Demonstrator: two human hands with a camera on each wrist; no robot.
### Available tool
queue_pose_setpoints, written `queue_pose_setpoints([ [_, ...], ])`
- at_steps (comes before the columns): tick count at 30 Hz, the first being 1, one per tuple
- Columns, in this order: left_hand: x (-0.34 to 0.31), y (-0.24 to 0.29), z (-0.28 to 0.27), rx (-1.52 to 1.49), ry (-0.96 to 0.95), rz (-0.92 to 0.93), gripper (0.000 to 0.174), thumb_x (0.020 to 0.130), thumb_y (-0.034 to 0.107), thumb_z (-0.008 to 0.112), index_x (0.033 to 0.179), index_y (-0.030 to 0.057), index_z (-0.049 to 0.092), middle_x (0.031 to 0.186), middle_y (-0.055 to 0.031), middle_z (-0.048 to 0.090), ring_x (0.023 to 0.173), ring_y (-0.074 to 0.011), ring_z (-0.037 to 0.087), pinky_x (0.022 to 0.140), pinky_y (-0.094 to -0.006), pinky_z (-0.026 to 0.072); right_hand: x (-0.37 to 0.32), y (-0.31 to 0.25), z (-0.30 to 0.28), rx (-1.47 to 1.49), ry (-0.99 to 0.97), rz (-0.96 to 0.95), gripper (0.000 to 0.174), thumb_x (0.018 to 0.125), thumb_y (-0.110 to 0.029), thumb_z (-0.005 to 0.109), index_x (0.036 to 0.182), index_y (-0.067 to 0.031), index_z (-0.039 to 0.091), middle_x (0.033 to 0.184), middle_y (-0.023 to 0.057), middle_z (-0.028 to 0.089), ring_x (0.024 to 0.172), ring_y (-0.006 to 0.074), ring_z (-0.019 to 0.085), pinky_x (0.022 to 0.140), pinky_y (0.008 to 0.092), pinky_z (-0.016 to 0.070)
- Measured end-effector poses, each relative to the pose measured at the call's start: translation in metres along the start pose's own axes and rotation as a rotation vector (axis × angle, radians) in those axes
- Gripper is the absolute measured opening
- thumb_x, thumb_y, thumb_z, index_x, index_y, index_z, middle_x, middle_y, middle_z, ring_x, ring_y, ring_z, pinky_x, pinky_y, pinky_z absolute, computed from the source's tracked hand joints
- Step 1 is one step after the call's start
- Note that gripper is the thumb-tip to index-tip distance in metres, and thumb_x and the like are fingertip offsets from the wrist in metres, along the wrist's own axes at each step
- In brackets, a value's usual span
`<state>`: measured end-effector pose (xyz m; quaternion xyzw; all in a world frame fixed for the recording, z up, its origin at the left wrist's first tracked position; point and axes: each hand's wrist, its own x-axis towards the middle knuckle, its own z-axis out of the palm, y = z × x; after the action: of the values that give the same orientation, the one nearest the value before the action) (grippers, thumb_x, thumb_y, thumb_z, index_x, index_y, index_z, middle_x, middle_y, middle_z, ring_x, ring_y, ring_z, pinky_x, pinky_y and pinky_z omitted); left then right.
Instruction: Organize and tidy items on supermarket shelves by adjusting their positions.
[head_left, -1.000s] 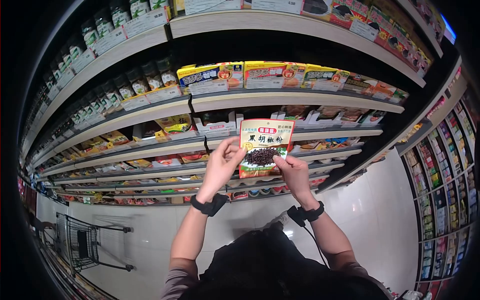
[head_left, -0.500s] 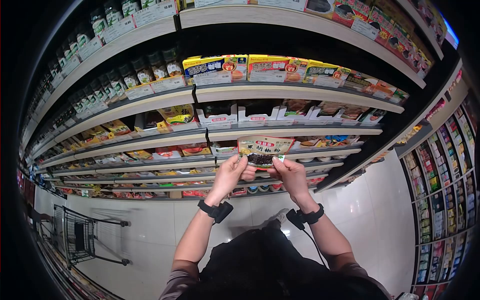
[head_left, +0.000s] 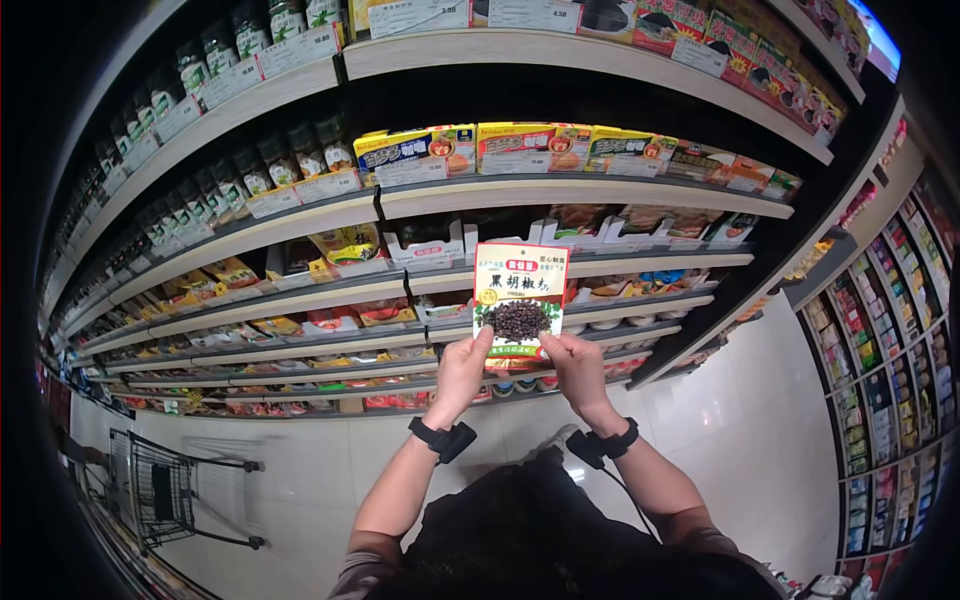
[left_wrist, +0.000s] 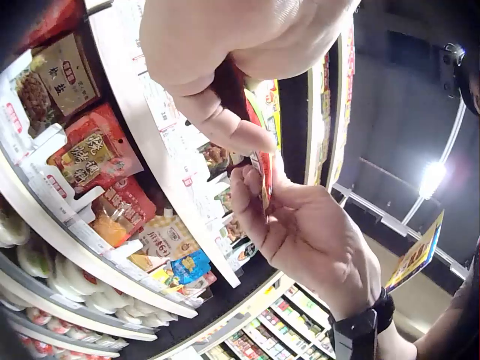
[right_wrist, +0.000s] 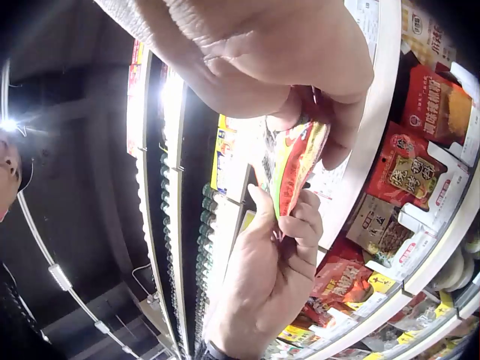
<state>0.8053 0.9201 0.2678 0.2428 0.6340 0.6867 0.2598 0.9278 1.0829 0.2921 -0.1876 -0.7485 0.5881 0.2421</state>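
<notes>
A packet of ground black pepper (head_left: 519,275) stands nearly upright before the shelves, its printed front facing me. The left hand (head_left: 462,374) pinches its lower left edge, thumb on the front and fingers behind. On the lower right, the right hand (head_left: 577,372) holds it the same way. Seen in the left wrist view, the packet (left_wrist: 261,161) is edge-on between the fingers of both hands. The right wrist view shows the packet's red and green bottom end (right_wrist: 296,169), with the left hand (right_wrist: 262,281) below it.
Curry boxes (head_left: 535,148) line the shelf behind, with spice jars (head_left: 275,160) to their left. White display trays (head_left: 425,245) hold seasoning packets lower down. A shopping cart (head_left: 165,490) stands on the floor at left, and another stocked shelf (head_left: 880,390) is at right.
The packet tipped back and lowered half a second ago, and now stands upright again with its front in full view. The left hand, loose-fingered at its upper left edge earlier, now pinches the lower left.
</notes>
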Motion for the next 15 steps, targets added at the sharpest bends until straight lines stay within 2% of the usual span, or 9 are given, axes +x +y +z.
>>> queue_pose_setpoints([
  [1, 0.003, -0.008, 0.002, -0.003, 0.028, 0.074, 0.053, 0.107, 0.045, 0.047, 0.100, -0.0025, 0.069, 0.072, -0.0085, 0.072, 0.057, -0.0133, 0.067, 0.056, -0.0262, 0.0522, 0.000, -0.001, 0.002, 0.033, 0.025, 0.019, 0.028, 0.098, -0.021, 0.067, 0.086, 0.0053, 0.071, 0.073, 0.0050, 0.061, 0.066, 0.0123, 0.055, 0.062, 0.0287, 0.0432],
  [4, 0.004, 0.014, -0.005, 0.042, 0.035, -0.124, 0.050, 0.106, 0.045, 0.050, 0.103, -0.0018, 0.068, 0.066, -0.0094, 0.069, 0.049, -0.0144, 0.063, 0.049, -0.0270, 0.0498, 0.008, -0.002, 0.012, 0.013, 0.164, -0.375, 0.023, 0.095, -0.017, 0.069, 0.089, 0.0049, 0.072, 0.074, 0.0067, 0.061, 0.067, 0.0166, 0.058, 0.065, 0.0313, 0.0457],
  [5, 0.005, 0.020, -0.010, 0.157, 0.026, -0.122, 0.048, 0.105, 0.044, 0.053, 0.105, -0.0015, 0.066, 0.060, -0.0098, 0.066, 0.043, -0.0154, 0.061, 0.045, -0.0285, 0.0478, 0.007, 0.000, 0.011, -0.057, 0.183, -0.387, 0.022, 0.095, -0.016, 0.069, 0.090, 0.0051, 0.072, 0.075, 0.0070, 0.062, 0.068, 0.0178, 0.059, 0.066, 0.0320, 0.0466],
  [7, 0.003, 0.024, -0.013, 0.135, -0.011, -0.112, 0.046, 0.106, 0.042, 0.052, 0.105, -0.0012, 0.066, 0.059, -0.0096, 0.066, 0.045, -0.0160, 0.063, 0.046, -0.0278, 0.0487, 0.008, 0.003, 0.010, -0.197, 0.219, -0.414, 0.020, 0.094, -0.014, 0.070, 0.091, 0.0054, 0.072, 0.076, 0.0076, 0.064, 0.071, 0.0202, 0.062, 0.069, 0.0334, 0.0483],
  [8, 0.002, 0.025, -0.015, 0.124, -0.028, -0.106, 0.045, 0.106, 0.042, 0.052, 0.105, -0.0011, 0.066, 0.058, -0.0095, 0.066, 0.046, -0.0162, 0.064, 0.046, -0.0274, 0.0492, 0.008, 0.002, 0.009, -0.231, 0.199, -0.378, 0.020, 0.094, -0.014, 0.069, 0.092, 0.0054, 0.073, 0.077, 0.0075, 0.065, 0.070, 0.0199, 0.063, 0.068, 0.0329, 0.0493],
  [9, 0.003, 0.018, -0.015, -0.053, -0.043, -0.131, 0.040, 0.106, 0.036, 0.053, 0.108, -0.0020, 0.066, 0.065, -0.0103, 0.069, 0.055, -0.0184, 0.069, 0.050, -0.0274, 0.0537, 0.007, -0.001, 0.007, -0.263, 0.176, -0.344, 0.020, 0.094, -0.014, 0.069, 0.092, 0.0054, 0.073, 0.078, 0.0075, 0.066, 0.070, 0.0195, 0.065, 0.067, 0.0323, 0.0504],
  [10, 0.004, 0.014, -0.012, -0.106, -0.019, -0.118, 0.039, 0.106, 0.034, 0.054, 0.108, -0.0025, 0.066, 0.069, -0.0110, 0.070, 0.058, -0.0193, 0.071, 0.052, -0.0278, 0.0554, 0.006, -0.004, 0.007, -0.296, 0.154, -0.309, 0.020, 0.094, -0.015, 0.069, 0.092, 0.0055, 0.073, 0.078, 0.0075, 0.066, 0.069, 0.0192, 0.066, 0.066, 0.0317, 0.0514],
  [13, 0.005, 0.012, -0.009, -0.179, 0.012, -0.107, 0.035, 0.106, 0.030, 0.056, 0.106, -0.0040, 0.067, 0.080, -0.0126, 0.072, 0.067, -0.0212, 0.074, 0.058, -0.0295, 0.0600, 0.002, -0.018, 0.008, -0.030, 0.042, 0.046, 0.023, 0.096, -0.016, 0.068, 0.092, 0.0052, 0.074, 0.079, 0.0066, 0.070, 0.068, 0.0164, 0.070, 0.061, 0.0288, 0.0549],
  [15, 0.005, 0.020, -0.013, -0.123, -0.010, -0.135, 0.033, 0.106, 0.027, 0.056, 0.102, -0.0049, 0.067, 0.087, -0.0127, 0.072, 0.070, -0.0213, 0.074, 0.061, -0.0311, 0.0624, 0.008, -0.001, 0.008, 0.097, 0.028, 0.082, 0.025, 0.097, -0.017, 0.067, 0.093, 0.0058, 0.075, 0.079, 0.0070, 0.072, 0.067, 0.0141, 0.071, 0.061, 0.0266, 0.0565],
])
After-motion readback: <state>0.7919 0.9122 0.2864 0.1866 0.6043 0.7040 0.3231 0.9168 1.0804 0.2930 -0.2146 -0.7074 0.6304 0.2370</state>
